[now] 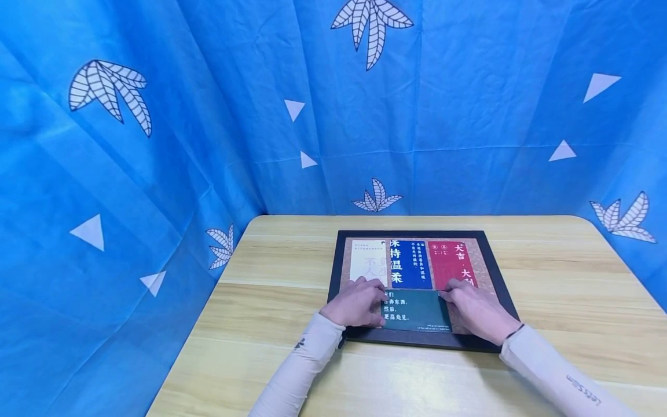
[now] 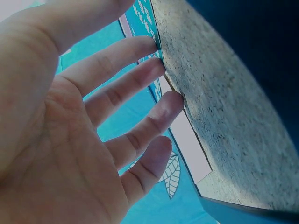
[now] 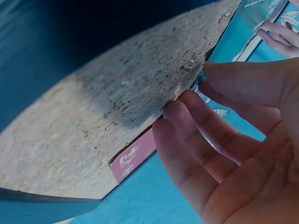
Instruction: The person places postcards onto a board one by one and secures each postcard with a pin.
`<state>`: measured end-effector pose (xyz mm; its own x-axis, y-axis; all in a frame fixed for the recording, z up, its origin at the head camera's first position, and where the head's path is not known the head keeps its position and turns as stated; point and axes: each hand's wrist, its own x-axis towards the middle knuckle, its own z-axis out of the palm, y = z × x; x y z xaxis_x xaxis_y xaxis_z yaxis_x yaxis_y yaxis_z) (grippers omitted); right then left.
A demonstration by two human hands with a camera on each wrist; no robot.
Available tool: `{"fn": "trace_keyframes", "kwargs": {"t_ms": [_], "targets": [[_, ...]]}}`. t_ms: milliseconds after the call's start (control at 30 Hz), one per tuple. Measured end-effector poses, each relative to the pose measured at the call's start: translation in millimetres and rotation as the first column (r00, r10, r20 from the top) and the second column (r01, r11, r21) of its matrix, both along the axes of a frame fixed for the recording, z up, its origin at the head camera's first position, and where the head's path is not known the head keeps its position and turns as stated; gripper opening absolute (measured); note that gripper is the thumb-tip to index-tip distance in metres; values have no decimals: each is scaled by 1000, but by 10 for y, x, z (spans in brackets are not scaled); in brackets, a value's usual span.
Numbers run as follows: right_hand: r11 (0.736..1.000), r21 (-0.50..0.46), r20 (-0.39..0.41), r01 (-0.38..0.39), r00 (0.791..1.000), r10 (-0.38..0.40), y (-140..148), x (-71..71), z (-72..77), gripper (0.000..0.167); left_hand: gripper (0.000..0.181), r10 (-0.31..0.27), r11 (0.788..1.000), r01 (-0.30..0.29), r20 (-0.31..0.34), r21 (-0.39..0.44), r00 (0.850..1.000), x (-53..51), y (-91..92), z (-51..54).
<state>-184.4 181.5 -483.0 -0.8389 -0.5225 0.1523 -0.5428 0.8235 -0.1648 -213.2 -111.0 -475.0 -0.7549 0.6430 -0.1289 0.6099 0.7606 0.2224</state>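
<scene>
A dark green card (image 1: pixel 417 311) with white writing lies across the lower part of a black-framed cork board (image 1: pixel 490 266). My left hand (image 1: pixel 356 304) is at its left end, with the fingers touching the card and the board. In the left wrist view these fingers (image 2: pixel 135 88) are spread and mostly straight; the thumb's tip is out of view. My right hand (image 1: pixel 479 307) is at the green card's upper right corner. In the right wrist view its thumb and forefinger pinch the card's edge, while the other fingers (image 3: pixel 177 135) rest on the cork.
Above the green card, a white card (image 1: pixel 367 258), a blue card (image 1: pixel 411 263) and a red card (image 1: pixel 450 263) stand side by side on the board. The board lies on a light wooden table (image 1: pixel 276 278). A blue patterned curtain (image 1: pixel 469 110) hangs behind and to the left.
</scene>
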Motion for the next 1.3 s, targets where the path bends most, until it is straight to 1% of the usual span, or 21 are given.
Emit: {"fn": "trace_keyframes", "kwargs": {"t_ms": [267,467,567,833,1067,1300], "targets": [[1000,6,19,14,1000,-14,-9,2,-6,32,52,10,1000,-10,13,-1,1000,3,15,9],[1000,-27,-47,-10,999,9,6,20,-37,31,52,19,1000,-18,17,-10,1000,2,21,14],[999,-42,-59,-19,998,17,9,21,-51,30,52,19,1000,-19,16,-11,1000,-1,23,9],[1000,-20,-17,-7,1000,6,-13,17,-34,31,52,16,1000,-16,12,-12,1000,-2,23,9],[1000,-19,-13,-6,1000,6,-20,16,-31,29,53,14,1000,-14,5,-16,1000,-1,23,9],[1000,-16,12,5,1000,-4,-23,5,-51,28,52,21,1000,-21,11,-11,1000,0,27,-1]]}}
